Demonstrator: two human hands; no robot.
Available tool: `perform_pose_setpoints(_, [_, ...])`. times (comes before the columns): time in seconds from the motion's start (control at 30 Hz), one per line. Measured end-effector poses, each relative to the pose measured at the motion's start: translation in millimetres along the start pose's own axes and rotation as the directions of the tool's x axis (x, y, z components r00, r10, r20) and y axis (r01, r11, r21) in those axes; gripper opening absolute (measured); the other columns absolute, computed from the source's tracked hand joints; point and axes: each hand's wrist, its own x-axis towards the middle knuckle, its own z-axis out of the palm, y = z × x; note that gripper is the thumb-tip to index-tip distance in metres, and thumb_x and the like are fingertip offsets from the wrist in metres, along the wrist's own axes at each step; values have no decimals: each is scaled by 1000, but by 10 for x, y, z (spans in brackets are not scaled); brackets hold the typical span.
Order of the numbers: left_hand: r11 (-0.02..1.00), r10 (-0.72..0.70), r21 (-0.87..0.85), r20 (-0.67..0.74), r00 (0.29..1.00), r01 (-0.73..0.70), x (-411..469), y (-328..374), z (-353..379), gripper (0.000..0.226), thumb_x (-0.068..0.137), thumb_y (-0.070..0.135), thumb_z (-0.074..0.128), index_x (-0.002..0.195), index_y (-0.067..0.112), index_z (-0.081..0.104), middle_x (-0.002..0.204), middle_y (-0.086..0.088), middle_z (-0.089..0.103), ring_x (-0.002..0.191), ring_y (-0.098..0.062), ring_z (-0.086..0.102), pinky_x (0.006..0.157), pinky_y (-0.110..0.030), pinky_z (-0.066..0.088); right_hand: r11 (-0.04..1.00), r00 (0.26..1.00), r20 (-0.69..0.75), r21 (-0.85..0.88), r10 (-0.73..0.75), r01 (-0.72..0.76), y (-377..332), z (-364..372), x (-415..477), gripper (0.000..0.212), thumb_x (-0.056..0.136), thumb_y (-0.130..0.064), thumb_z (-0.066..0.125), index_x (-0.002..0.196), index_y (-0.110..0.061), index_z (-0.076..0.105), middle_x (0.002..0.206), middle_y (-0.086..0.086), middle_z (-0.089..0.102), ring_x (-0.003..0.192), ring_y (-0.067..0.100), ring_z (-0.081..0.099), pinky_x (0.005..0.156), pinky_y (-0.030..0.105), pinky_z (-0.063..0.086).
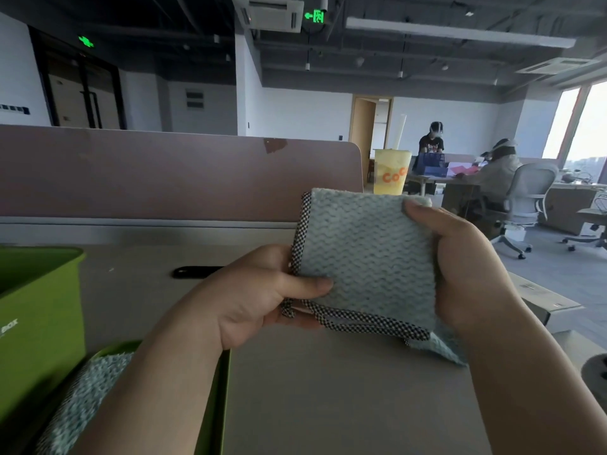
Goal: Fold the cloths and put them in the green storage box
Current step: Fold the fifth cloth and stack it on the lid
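2 hands, left hand [259,297] and right hand [466,267], grip clamped on our folded cloth [368,251]; next we judge it goes into the green storage box [213,405].

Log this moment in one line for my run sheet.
both hands grip folded pale-blue textured cloth with checkered trim | left hand | right hand | green plastic storage box lower left

Open-plan office: desk [328,389] with a partition screen [164,172], swivel chairs [525,198], people seated at another desk [437,180], ceiling air-conditioning unit [269,11], green exit sign [315,16]
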Motion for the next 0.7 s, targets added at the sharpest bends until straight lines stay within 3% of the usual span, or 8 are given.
perform_pose_setpoints(0.07, [1000,19,12,-25,1000,-18,0,-12,-15,27,76,5,67,103,12,68,97,-2,76,82,-14,73,61,-24,56,999,998,36,-1,51,-51,37,-17,23,24,85,-27,63,102,-11,70,97,9,75,84,27,71,68,40,58])
perform_pose_setpoints(0.17, [996,93,3,-40,995,-92,-12,-3,11,35,71,24,71,104,14,70,102,2,76,91,-10,71,73,-23,54,996,999,29,-84,42,-40,75,-34,54,14,86,-22,65,94,-12,71,92,8,74,76,23,71,64,36,58])
perform_pose_setpoints(0.3, [975,179,-82,-269,946,-208,16,56,86,30,74,41,62,89,19,76,95,4,77,88,-9,72,82,-30,54,995,996,68,-82,54,-49,91,18,25,22,86,-17,65,103,-4,70,97,12,75,76,23,72,65,35,61])
perform_pose_setpoints(0.4, [967,201,-50,-447,872,-249,64,65,117,22,85,38,63,76,24,77,86,7,77,82,-9,72,80,-31,53,993,994,74,-89,86,-79,117,48,38,21,87,-23,64,100,-6,71,100,12,75,81,25,73,77,43,60])
perform_pose_setpoints(0.5, [958,161,-121,-529,833,-262,95,63,70,25,87,33,64,73,16,75,83,0,77,79,-17,72,81,-38,55,963,950,190,-154,248,-220,144,30,25,35,85,-37,63,106,-9,69,102,8,76,91,24,73,83,42,57])
perform_pose_setpoints(0.6, [960,90,-180,-523,848,-213,122,28,-31,24,87,36,64,79,17,76,90,-6,77,88,-27,72,85,-49,55,928,876,325,-231,356,-292,222,5,-1,45,82,-32,64,115,-1,63,109,12,73,100,27,71,83,39,59])
perform_pose_setpoints(0.7, [930,-57,-351,-437,898,-112,119,-18,-71,30,90,40,59,96,15,73,94,-6,77,84,-24,73,71,-35,57,945,890,325,-180,320,-274,294,44,11,44,82,-22,65,117,5,61,111,17,72,99,31,70,79,37,60])
